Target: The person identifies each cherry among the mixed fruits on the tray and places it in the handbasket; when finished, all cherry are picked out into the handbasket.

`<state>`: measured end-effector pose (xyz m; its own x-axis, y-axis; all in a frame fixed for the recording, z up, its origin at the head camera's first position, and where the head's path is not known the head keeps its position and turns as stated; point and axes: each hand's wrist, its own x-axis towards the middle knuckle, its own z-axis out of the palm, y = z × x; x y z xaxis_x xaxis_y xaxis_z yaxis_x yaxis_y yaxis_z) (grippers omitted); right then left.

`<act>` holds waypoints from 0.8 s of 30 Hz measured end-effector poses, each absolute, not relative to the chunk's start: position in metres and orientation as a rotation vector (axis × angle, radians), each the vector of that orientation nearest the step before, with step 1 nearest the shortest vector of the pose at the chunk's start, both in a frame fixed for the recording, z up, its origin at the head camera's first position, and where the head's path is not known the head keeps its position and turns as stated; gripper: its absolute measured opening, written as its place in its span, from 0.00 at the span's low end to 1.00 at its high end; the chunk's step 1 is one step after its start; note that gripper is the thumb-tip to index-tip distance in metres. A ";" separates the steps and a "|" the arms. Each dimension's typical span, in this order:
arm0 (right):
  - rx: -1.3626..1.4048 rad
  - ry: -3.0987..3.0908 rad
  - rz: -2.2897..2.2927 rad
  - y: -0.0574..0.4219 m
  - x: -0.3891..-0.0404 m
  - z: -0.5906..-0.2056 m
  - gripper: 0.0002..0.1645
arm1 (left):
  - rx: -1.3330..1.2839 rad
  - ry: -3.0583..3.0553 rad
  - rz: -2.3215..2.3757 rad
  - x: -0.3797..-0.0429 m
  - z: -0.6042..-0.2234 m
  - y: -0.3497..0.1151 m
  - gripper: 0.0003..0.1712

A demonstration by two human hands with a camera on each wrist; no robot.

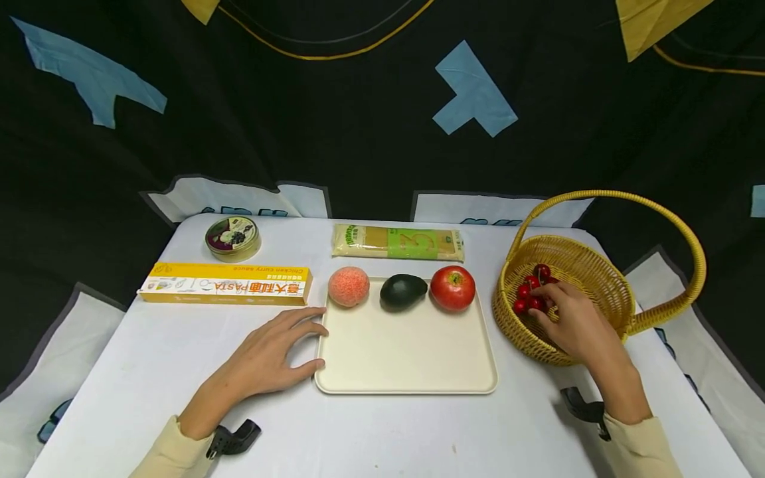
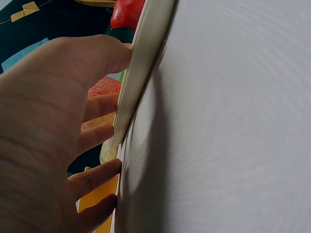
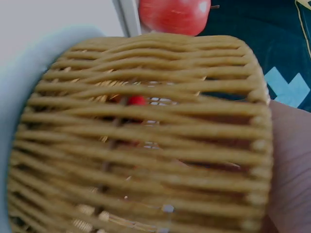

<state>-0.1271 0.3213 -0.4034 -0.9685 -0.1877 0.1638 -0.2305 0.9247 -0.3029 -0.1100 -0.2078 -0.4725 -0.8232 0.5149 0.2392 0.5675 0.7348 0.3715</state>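
Observation:
In the head view, my left hand [image 1: 265,358] lies at the left edge of a cream tray [image 1: 406,362], thumb and fingers spread, fingertips touching its rim. The left wrist view shows the thumb on the tray's edge [image 2: 141,73]. My right hand [image 1: 576,322] reaches inside a wicker basket [image 1: 609,285], thumb and fingers curled about red cherries [image 1: 521,306] near its left wall. A peach [image 1: 348,287], an avocado [image 1: 403,292] and a red apple [image 1: 452,289] line the tray's far side. Basket slats mostly hide the right fingers in the right wrist view.
Left of the tray lies a yellow pasta box [image 1: 224,284], with a round tin [image 1: 233,239] behind it. A packet of noodles [image 1: 397,242] lies beyond the tray. The tall basket handle [image 1: 696,265] arches over the right side. Behind the white table [image 1: 382,438] hangs dark cloth.

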 end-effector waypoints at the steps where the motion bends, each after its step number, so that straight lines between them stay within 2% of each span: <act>1: 0.319 -2.968 0.488 0.323 -0.127 -0.405 0.22 | -0.879 -2.817 -0.664 -0.110 -0.473 -0.208 0.25; 14: 0.266 -3.083 0.514 0.331 -0.137 -0.423 0.21 | -0.871 -2.832 -0.660 -0.112 -0.475 -0.209 0.25; 24: 0.246 -3.152 0.429 0.332 -0.140 -0.424 0.24 | -0.892 -2.867 -0.583 -0.110 -0.465 -0.207 0.24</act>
